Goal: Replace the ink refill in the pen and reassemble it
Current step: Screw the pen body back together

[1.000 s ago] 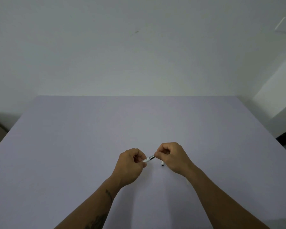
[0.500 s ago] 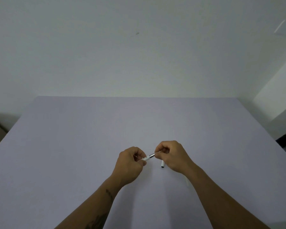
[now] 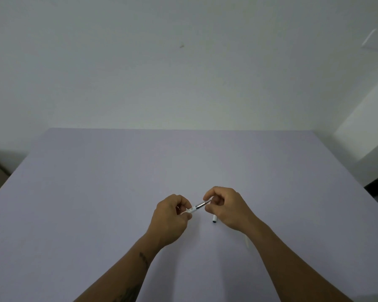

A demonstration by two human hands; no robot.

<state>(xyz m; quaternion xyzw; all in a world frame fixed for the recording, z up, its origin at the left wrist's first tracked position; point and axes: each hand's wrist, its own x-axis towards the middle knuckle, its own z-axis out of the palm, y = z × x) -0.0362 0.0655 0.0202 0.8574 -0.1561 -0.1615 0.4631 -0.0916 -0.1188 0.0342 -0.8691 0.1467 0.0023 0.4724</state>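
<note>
The pen sits between my two hands just above the table, its white barrel end pinched in my left hand and its metal tip section pointing up and right toward my right hand. Compared with a second ago, my right hand has drawn back a little and loosened: then its fingers were closed down over the tip, now the silver section is exposed and only the thumb and forefinger hover at its very end, where a thin point seems to show. Whether that grip is actually pinching the point or has just let go I cannot tell; the left grip is plainly clenched on the barrel. I read this as the tip section being unscrewed or the refill starting to be drawn out, so the task looks early, with the swap itself not done. Just beside the right hand, below it on the table, lies a small white capped piece, probably the pen's cap or another part, and a pale slender piece shows by the right wrist, mostly hidden. Nothing else crowds the table; the only hindrance I expect is my own forearm knocking those loose parts.
</note>
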